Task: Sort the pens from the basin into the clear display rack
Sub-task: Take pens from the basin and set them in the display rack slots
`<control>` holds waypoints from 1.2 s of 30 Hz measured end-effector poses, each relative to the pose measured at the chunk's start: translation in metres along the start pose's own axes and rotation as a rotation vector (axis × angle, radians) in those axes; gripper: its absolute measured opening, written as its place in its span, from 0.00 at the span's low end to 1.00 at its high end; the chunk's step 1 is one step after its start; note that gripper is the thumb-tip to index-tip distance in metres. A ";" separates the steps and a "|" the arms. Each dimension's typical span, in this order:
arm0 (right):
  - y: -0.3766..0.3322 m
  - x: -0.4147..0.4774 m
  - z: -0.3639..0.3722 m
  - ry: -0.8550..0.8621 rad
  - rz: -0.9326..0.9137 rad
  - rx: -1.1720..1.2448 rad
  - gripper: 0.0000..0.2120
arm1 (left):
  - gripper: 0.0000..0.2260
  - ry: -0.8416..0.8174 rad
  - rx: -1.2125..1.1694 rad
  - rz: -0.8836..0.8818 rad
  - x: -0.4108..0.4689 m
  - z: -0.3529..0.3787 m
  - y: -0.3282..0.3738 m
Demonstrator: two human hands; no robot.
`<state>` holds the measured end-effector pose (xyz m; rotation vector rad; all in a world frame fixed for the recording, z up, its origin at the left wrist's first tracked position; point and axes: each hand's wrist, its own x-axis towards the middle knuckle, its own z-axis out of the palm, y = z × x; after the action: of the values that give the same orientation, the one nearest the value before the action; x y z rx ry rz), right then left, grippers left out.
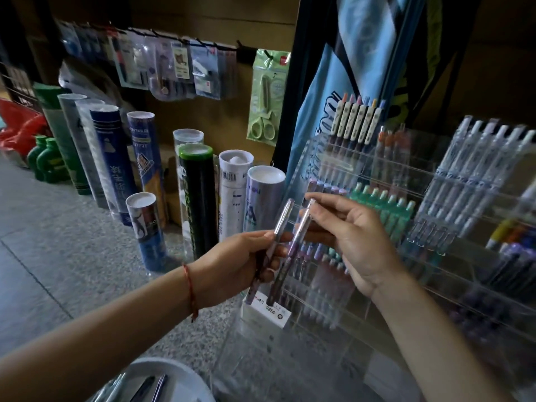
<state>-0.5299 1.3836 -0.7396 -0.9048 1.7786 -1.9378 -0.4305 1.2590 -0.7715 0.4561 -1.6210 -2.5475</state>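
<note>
My left hand (235, 262) grips a purple pen (280, 224) by its middle, its clear cap pointing up. My right hand (356, 242) pinches the top of a second purple pen (298, 242), which slants down beside the first; its lower end is at a white labelled holder (268, 310) at the clear display rack's left front corner. The clear display rack (406, 329) fills the right side, its tiers holding rows of pens. The white basin (179, 375) sits at the bottom edge with several pens (150, 387) inside.
Several upright shuttlecock tubes (200, 198) stand on the speckled floor left of the rack. Packaged stationery and scissors (265, 97) hang on a brown wall behind. A blue bag (348, 82) hangs above the rack. Green bottles (46, 161) stand at far left.
</note>
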 end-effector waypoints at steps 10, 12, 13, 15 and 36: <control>0.000 0.005 -0.005 -0.096 0.116 0.115 0.09 | 0.14 -0.119 -0.104 -0.084 -0.009 -0.002 0.001; -0.002 0.003 -0.008 -0.093 0.112 0.083 0.09 | 0.14 -0.149 -0.122 -0.113 -0.011 0.001 0.002; -0.003 0.002 -0.009 -0.088 0.106 0.062 0.09 | 0.14 -0.156 -0.129 -0.126 -0.012 0.003 0.002; -0.005 0.000 -0.013 -0.077 0.098 0.038 0.09 | 0.14 -0.167 -0.127 -0.139 -0.012 0.007 0.002; -0.076 -0.030 -0.077 0.040 0.019 -0.122 0.09 | 0.09 -0.119 0.153 0.014 -0.008 0.113 0.026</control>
<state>-0.5472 1.4710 -0.6721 -0.8908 1.9393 -1.8657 -0.4589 1.3480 -0.7023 0.3095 -1.8612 -2.4953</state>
